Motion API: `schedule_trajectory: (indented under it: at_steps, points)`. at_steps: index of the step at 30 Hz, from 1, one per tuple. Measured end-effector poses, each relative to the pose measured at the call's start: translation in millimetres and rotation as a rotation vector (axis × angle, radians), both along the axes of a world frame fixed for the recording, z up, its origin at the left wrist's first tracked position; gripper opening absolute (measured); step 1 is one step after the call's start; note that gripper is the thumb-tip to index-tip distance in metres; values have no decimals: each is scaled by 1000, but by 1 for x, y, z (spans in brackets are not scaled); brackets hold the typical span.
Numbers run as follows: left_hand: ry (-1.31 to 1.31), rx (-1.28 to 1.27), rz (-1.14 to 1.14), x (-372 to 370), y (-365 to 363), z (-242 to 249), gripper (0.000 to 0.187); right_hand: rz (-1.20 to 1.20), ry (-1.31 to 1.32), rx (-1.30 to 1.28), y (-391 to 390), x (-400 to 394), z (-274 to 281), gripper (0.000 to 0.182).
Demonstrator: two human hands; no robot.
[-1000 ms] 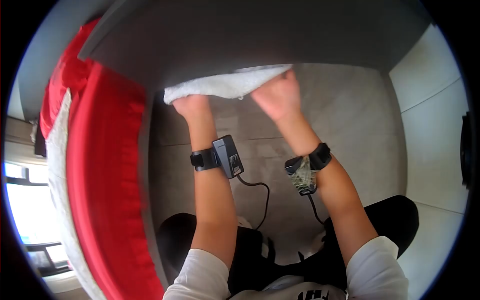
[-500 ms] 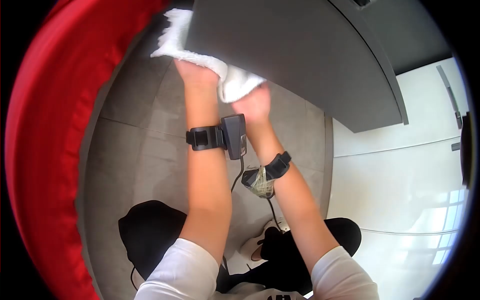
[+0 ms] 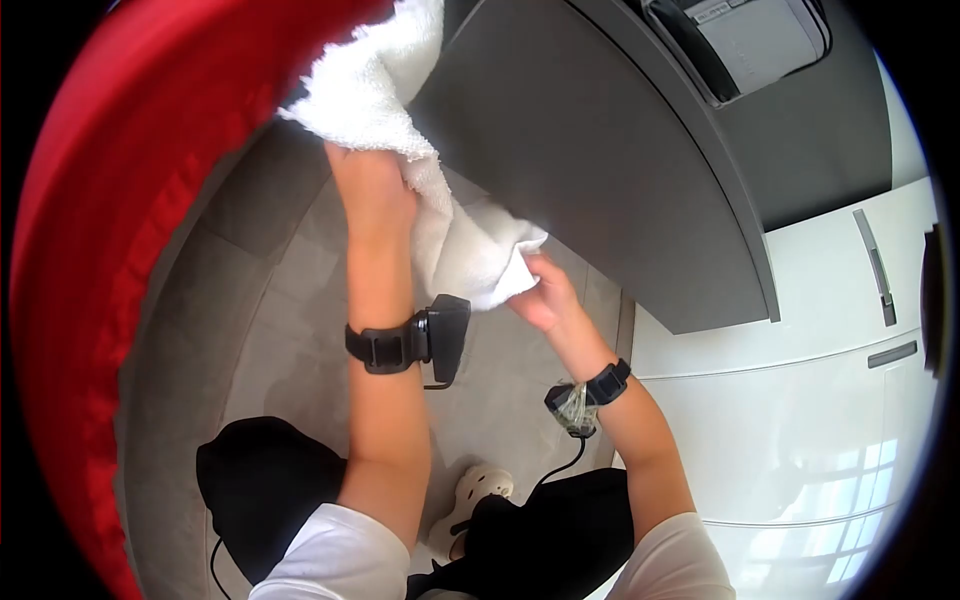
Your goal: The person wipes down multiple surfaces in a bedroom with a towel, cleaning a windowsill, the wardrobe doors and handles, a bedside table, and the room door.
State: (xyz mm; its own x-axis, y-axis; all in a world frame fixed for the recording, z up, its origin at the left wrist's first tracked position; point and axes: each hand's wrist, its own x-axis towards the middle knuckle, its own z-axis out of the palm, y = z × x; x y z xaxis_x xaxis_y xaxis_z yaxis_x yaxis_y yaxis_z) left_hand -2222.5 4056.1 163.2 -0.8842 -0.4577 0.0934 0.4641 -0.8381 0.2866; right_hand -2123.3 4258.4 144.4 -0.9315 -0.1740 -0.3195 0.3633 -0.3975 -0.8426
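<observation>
Two bare hands, the left hand (image 3: 376,195) and the right hand (image 3: 545,293), engage one white towel (image 3: 440,222) above a grey tiled floor (image 3: 290,345). We observe the left arm (image 3: 388,430) reaching well forward, with the back of the hand partly visible and the wrist nearly in line with the forearm. The right arm (image 3: 640,435) reaches less far; its forearm angles inward, and the hand lies nearer the body.

Grip, right: we find the thumb and fingers closed on the near edge of the towel, beside a folded corner. Grip, left: the towel covers the fingertips, so we cannot tell how far they are closed.

Towel position: we trace the bunched part over and beyond the left hand, its frayed edge beside a red cover (image 3: 85,300). From there the towel runs down along the inner side of that hand and slopes across to the right hand. A dark grey panel (image 3: 590,150) stands just beyond it. We note a black strap (image 3: 385,348) on the left wrist and another strap (image 3: 608,382) on the right.
</observation>
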Motion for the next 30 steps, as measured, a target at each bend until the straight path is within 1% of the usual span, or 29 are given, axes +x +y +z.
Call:
schedule_trajectory:
  at_steps: [1, 3, 4, 6, 7, 9, 10, 11, 13, 15, 16, 17, 19, 20, 22, 23, 24, 25, 26, 27, 28, 29, 30]
  points:
    - [-15, -73, 33, -2, 10, 6, 38, 31, 26, -18, -6, 1, 6, 47]
    - [-51, -215, 102, -7, 35, 13, 35, -84, 125, -37, -11, 1, 20, 43]
    - [7, -415, 154, -14, 47, 10, 35, -146, 170, -39, -16, -2, 27, 42]
    - [131, -843, 502, -24, 62, 19, 37, -296, 302, -93, -28, -7, 45, 34]
    - [153, -969, 548, -27, 67, 17, 36, -350, 376, -142, -36, -8, 59, 32]
    - [113, -1103, 554, -21, 80, 19, 32, -436, 495, -30, -44, -12, 80, 33]
    - [158, -1082, 535, -20, 81, 16, 31, -437, 502, -65, -42, -13, 83, 34]
    - [174, -1087, 535, -21, 84, 16, 30, -501, 515, -16, -44, -15, 86, 35]
    - [305, -1114, 464, -8, 84, 21, 37, -624, 545, 77, -50, -16, 89, 35]
    - [372, -1150, 372, 7, 87, 24, 44, -660, 626, 64, -51, -17, 98, 32]
    - [397, -1124, 350, 13, 94, 20, 49, -661, 696, 167, -50, -16, 101, 31]
    - [396, -1124, 335, 21, 101, 18, 48, -662, 766, 274, -49, -14, 104, 30]
    - [386, -1161, 258, 33, 104, 19, 49, -728, 810, 448, -50, -14, 108, 32]
    - [385, -1213, 295, 33, 105, 16, 49, -755, 830, 545, -49, -14, 108, 34]
    - [383, -1322, 379, 28, 84, 19, 51, -714, 1013, 823, -35, -13, 99, 34]
    - [378, -1376, 471, 22, 64, 23, 54, -688, 1107, 951, -33, -10, 100, 34]
    - [333, -1398, 528, 12, 47, 29, 57, -540, 1156, 1066, -37, -9, 114, 42]
    - [253, -1393, 535, 1, 32, 34, 60, -371, 1318, 1277, -41, -13, 130, 47]
    - [181, -1376, 611, -15, 22, 35, 61, -334, 1383, 1486, -46, -17, 139, 46]
    - [101, -1316, 655, -30, 15, 32, 57, -285, 1438, 1703, -49, -20, 141, 46]
    - [27, -1234, 712, -37, 7, 31, 53, -330, 1419, 1816, -55, -24, 139, 47]
    - [-88, -1195, 695, -44, 4, 20, 48, -366, 1390, 1938, -61, -27, 131, 49]
    - [-105, -1220, 603, -46, -4, 13, 50, -377, 1285, 2027, -68, -28, 127, 52]
